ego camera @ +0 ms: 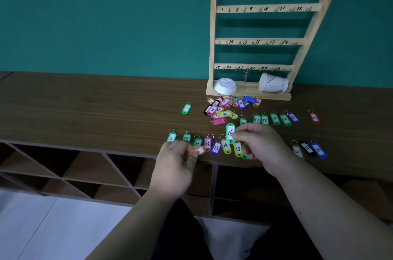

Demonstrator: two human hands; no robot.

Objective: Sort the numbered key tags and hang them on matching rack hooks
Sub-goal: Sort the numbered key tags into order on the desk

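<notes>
The right hand [260, 142] pinches a green plastic key tag marked 16 [230, 133] between thumb and fingertips, holding it upright just above the near row of tags. The left hand [176, 166] is curled around a small orange key tag [198, 150], whose number is hidden; this hand hangs over the front edge of the dark brown wooden tabletop [85, 110].

The tall pale wooden rack with numbered hooks [255, 42] stands at the back against the teal wall [106, 15]. Toward the front edge from the rack lies a loose heap of mixed coloured tags [227, 107], then two sorted rows nearer the hands. On the rack's base sit a white plastic lid [225, 85] and a tipped white paper cup [273, 83]. One pink tag [245, 77] hangs from its lowest rail. Left of the rack the tabletop is bare.
</notes>
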